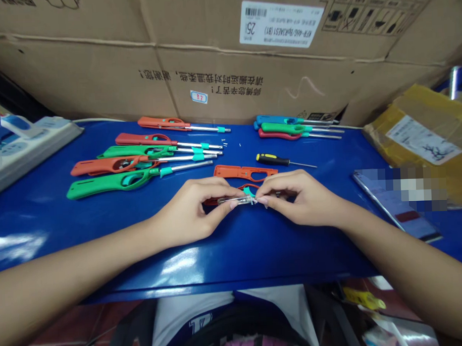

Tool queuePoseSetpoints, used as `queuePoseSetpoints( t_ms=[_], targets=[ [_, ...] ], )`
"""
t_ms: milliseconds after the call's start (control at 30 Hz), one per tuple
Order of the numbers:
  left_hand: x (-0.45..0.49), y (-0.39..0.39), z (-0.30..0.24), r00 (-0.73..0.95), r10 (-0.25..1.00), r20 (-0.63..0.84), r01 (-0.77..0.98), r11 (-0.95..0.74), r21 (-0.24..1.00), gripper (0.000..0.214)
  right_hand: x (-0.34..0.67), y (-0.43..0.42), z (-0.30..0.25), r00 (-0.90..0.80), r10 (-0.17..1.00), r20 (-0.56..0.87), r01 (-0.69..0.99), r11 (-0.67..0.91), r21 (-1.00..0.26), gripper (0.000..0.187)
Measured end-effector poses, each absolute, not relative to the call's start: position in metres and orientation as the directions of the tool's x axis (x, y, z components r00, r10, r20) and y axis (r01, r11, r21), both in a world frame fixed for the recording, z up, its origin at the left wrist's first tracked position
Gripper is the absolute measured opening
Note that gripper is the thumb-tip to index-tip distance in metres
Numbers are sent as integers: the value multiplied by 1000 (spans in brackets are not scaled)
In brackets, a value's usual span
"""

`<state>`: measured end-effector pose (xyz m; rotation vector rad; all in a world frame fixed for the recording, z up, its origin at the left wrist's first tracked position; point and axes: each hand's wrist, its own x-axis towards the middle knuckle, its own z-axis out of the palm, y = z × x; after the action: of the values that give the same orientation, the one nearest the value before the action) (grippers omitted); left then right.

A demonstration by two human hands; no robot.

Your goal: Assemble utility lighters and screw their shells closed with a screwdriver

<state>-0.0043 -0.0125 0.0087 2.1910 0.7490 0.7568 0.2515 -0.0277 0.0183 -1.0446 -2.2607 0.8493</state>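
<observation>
My left hand (190, 207) pinches a small clear plastic fuel tank (240, 200) of a utility lighter between thumb and fingers. The fingertips of my right hand (308, 200) are closed on a tiny whitish piece (253, 200) at the tank's right end; whether it is attached is too small to tell. Just behind the hands lies an orange-red lighter shell half (231, 171). Another red shell part and a teal trigger (248, 191) are partly hidden by my fingers. A black and yellow screwdriver (273, 159) rests behind my right hand.
Several long-nosed lighters (98, 185) lie at left, and a small pile of them (280, 127) at back right. A cardboard box (110, 86) walls off the back. A power strip (33, 147) sits left; a phone (391, 208) and a taped parcel (414, 116) lie right.
</observation>
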Motion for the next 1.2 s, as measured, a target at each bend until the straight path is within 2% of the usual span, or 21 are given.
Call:
queuePoseSetpoints(
  t_ms=[400,1033,1200],
  targets=[
    [-4,-12,5,714,605,353,275,-706,653,26,251,-29,17,-651,737,182,476,584,-658,13],
    [-4,-11,3,762,478,437,208,-820,534,22,248,-29,12,-713,654,253,425,689,-587,16],
    [-4,-10,2,746,518,419,250,-800,545,24,249,-28,12,-675,701,229,471,649,-598,14]
  ],
)
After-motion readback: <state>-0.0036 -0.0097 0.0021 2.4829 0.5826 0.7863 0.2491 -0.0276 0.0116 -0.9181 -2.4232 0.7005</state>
